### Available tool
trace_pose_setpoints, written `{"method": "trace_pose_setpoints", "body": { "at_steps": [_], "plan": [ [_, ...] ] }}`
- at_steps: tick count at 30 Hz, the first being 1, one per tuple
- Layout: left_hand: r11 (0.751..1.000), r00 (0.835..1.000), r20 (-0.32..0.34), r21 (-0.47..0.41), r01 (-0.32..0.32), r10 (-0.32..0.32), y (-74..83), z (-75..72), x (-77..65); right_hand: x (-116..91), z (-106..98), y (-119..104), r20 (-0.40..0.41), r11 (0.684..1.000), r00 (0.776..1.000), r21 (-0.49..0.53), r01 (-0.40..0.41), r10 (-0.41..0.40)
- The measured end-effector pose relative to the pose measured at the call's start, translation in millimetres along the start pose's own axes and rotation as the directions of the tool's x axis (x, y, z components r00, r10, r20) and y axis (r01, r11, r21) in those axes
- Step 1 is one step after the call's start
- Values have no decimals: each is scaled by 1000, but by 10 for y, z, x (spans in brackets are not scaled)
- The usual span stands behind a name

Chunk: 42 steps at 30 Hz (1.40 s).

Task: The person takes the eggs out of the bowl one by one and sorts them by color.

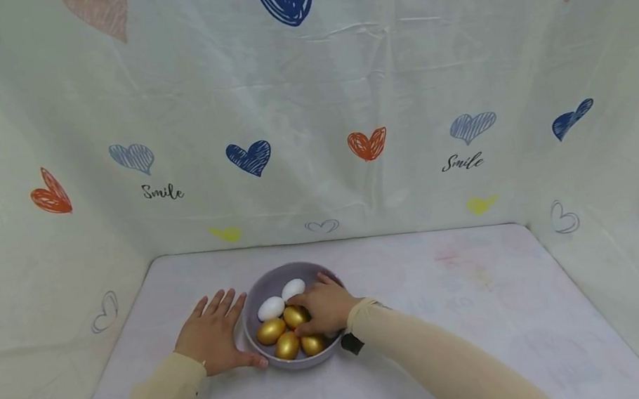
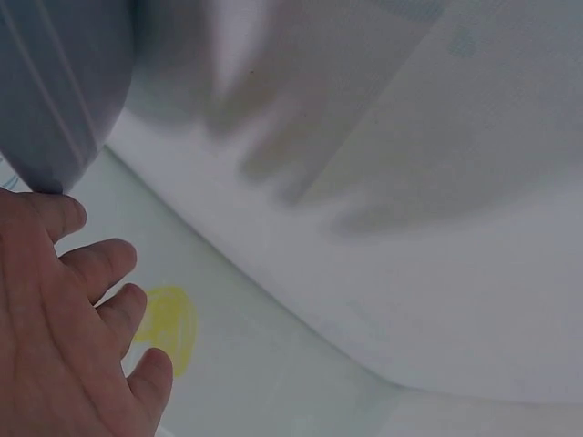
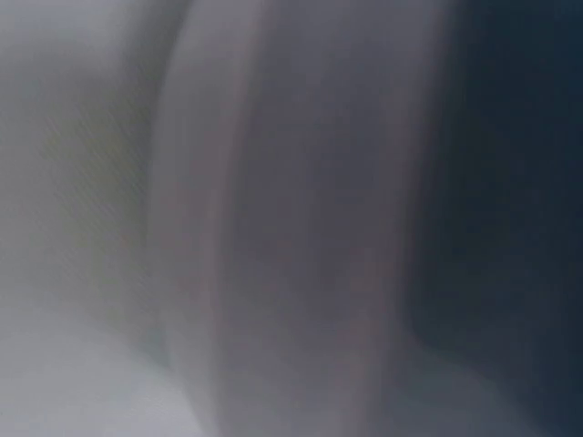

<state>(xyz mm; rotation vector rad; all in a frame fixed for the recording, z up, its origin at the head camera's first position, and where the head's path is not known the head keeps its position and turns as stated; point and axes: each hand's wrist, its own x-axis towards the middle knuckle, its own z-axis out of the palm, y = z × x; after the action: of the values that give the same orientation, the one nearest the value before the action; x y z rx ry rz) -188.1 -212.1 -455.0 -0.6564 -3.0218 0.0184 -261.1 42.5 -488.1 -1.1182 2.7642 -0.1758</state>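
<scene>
A purple-grey bowl (image 1: 307, 361) stands on the table and holds several golden eggs (image 1: 287, 346) and white eggs (image 1: 271, 308). My left hand (image 1: 215, 335) is at the bowl's left side, its fingers spread and the thumb by the lower rim. In the left wrist view, a fingertip of that hand (image 2: 55, 319) touches the bowl's outer wall (image 2: 64, 100). Inside the bowl, my right hand (image 1: 327, 305) reaches over the right-hand eggs, with one golden egg (image 1: 295, 316) between thumb and forefinger. Its palm side is hidden, so a grip cannot be made out. The right wrist view is blurred by the near bowl wall (image 3: 310, 218).
The bowl is on a whitish table (image 1: 443, 320) with faint stains. A pale curtain (image 1: 300, 89) printed with hearts and "Smile" hangs behind the table and along both sides. A small dark object (image 1: 353, 344) shows under the right wrist.
</scene>
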Motion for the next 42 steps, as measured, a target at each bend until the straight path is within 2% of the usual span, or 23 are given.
{"method": "trace_pose_setpoints", "body": {
  "at_steps": [4,10,16,23,26,30,33,39,42],
  "plan": [
    [1000,1000,-9,20,-3,3,-32,78,12,-10,-16,-13,12,1000,1000,-3,3,-2],
    [1000,1000,-5,22,6,-6,-33,77,10,-42,-71,-26,33,999,999,-21,35,-34],
    [1000,1000,7,10,6,-6,-16,40,4,-49,-11,-1,-7,992,995,-68,104,-104],
    [1000,1000,11,12,6,-6,-16,29,0,-67,-66,-14,-61,989,988,-52,139,-142],
    [1000,1000,6,16,6,-6,-16,25,0,-79,-121,-17,-92,988,984,1,152,-152],
    [1000,1000,-7,24,5,-5,-14,31,-1,-138,-231,-22,-125,975,980,144,171,-154],
    [1000,1000,-6,25,8,-8,-12,37,-1,-198,-309,-8,-156,954,977,238,182,-148],
    [1000,1000,5,21,11,-11,2,9,-7,-347,-426,85,-215,909,965,355,221,-151],
    [1000,1000,16,17,16,-16,8,0,-10,-435,-468,148,-226,875,965,429,224,-136]
  ]
}}
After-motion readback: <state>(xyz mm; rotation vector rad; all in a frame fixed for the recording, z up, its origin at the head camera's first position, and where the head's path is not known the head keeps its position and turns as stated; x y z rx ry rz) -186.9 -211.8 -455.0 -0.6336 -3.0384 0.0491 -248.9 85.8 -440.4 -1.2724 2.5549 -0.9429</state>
